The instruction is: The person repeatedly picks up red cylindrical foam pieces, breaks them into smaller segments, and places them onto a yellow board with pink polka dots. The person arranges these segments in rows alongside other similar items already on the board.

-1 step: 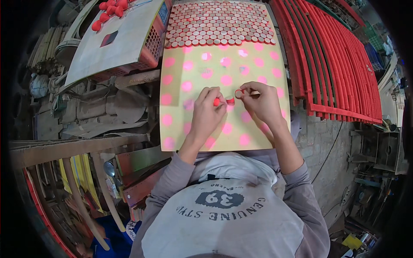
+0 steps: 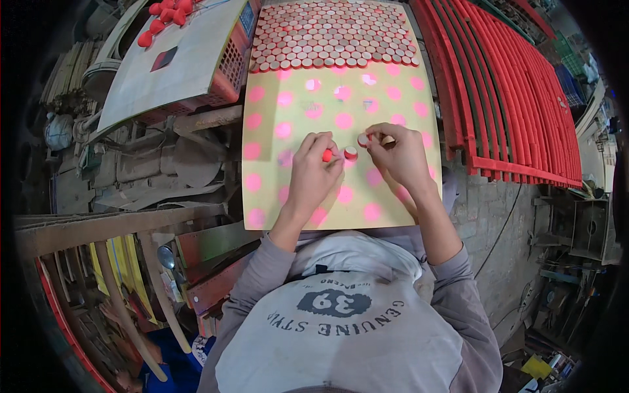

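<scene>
Red caps (image 2: 350,152) btwn hands (yellow board (image 2: 406,196))

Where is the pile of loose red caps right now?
In the head view, the loose red caps lie at the far upper left, on a pale board atop an orange crate, left of the yellow dotted board.

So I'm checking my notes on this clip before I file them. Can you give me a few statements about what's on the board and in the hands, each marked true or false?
1. The left hand pinches a small red cap. True.
2. The far end of the yellow board is covered with rows of round caps. True.
3. The board's spots are blue. False: they are pink.
4. The right hand rests flat and empty on the board. False: its fingertips hold a small red-rimmed piece.
5. A stack of red slats lies to the person's right of the board. True.
6. The loose red caps on the pale panel lie at the person's right. False: they lie at the far left.
</scene>
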Motion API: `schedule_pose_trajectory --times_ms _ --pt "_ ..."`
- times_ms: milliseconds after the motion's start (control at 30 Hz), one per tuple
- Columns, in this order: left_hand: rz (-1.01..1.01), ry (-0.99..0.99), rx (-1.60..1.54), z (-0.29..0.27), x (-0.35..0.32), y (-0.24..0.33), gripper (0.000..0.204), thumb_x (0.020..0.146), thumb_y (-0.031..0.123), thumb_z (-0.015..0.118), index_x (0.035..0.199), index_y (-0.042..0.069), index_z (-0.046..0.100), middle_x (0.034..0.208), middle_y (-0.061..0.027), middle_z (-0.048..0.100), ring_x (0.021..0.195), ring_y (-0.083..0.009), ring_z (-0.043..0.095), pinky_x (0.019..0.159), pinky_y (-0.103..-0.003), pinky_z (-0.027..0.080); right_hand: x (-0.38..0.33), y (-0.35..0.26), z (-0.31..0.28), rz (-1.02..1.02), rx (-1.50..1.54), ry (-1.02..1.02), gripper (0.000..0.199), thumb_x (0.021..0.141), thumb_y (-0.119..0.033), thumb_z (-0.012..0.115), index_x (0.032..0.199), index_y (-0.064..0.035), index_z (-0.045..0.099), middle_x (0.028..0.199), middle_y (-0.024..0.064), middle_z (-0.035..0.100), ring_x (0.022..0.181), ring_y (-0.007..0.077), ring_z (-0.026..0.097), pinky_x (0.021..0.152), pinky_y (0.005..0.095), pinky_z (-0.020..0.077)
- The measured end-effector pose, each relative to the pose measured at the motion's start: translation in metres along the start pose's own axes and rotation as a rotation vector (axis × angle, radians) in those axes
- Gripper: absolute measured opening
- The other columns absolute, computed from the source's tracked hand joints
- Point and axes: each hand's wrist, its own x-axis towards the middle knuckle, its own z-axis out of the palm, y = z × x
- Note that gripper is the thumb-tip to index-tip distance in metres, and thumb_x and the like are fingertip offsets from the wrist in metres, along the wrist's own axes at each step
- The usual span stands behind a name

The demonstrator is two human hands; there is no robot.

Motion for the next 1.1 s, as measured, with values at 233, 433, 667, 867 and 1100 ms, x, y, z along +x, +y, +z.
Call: schedule_pose_trajectory --times_ms 233,433,667,867,1100 --pt "0.072 0.0 0.058 -0.003 -0.002 0.002 0.03 0.068 0.002 0.082 0.082 0.0 0.056 0.096 -0.0159 0.061 0.097 -0.0328 0.064 0.079 -0.039 0.051 0.012 0.017 -0.013 -0.083 -0.022 0.083 0.023 0.083 -0.006 0.072 0.104 0.0026 0.07 0.077 0.0146 0.07 0.071 0.0201 0.071 0.068 0.0316 0.0558" --pt "0.136 0.03 0.093 0.003 0.004 -0.004 0.029 0.068 0.005 0.083 0.076 0.001 0.056 0.084 -0.0117 0.059 0.084 -0.029 0.059 0.072 -0.04 0.047 0.055 0.018 -0.035 0.057 -0.269 0.209 0.024 0.085 -0.009 0.071 0.107 0.0013 0.07 0.086 0.0158 0.072 0.078 0.0199 0.071 0.071 0.0319 0.0564" --pt "0.136 0.017 0.105 0.009 0.02 -0.01 0.03 0.07 0.011 0.084 0.073 0.001 0.055 0.074 -0.0083 0.055 0.075 -0.0274 0.052 0.068 -0.04 0.042 0.13 0.033 -0.012 -0.04 -0.221 0.386 0.03 0.081 -0.01 0.072 0.107 0.0038 0.069 0.088 0.0171 0.073 0.079 0.0203 0.072 0.073 0.033 0.0562" --pt "0.028 -0.142 0.059 0.001 0.037 -0.011 0.03 0.069 0.012 0.085 0.073 0.002 0.056 0.073 -0.0084 0.057 0.075 -0.0267 0.053 0.069 -0.039 0.043 0.142 0.048 0.002 -0.051 -0.11 0.419 0.03 0.077 0.001 0.07 0.107 0.0044 0.068 0.081 0.0099 0.071 0.073 0.0143 0.067 0.069 0.0286 0.0547" --pt "-0.055 -0.244 0.035 -0.002 0.045 -0.009 0.028 0.068 0.01 0.085 0.073 0.003 0.059 0.073 -0.0092 0.062 0.075 -0.0263 0.056 0.069 -0.041 0.046 0.146 0.048 0.006 -0.047 -0.087 0.455 0.025 0.077 0.001 0.07 0.101 0.0054 0.068 0.076 0.0102 0.07 0.068 0.0137 0.066 0.064 0.027 0.0523"
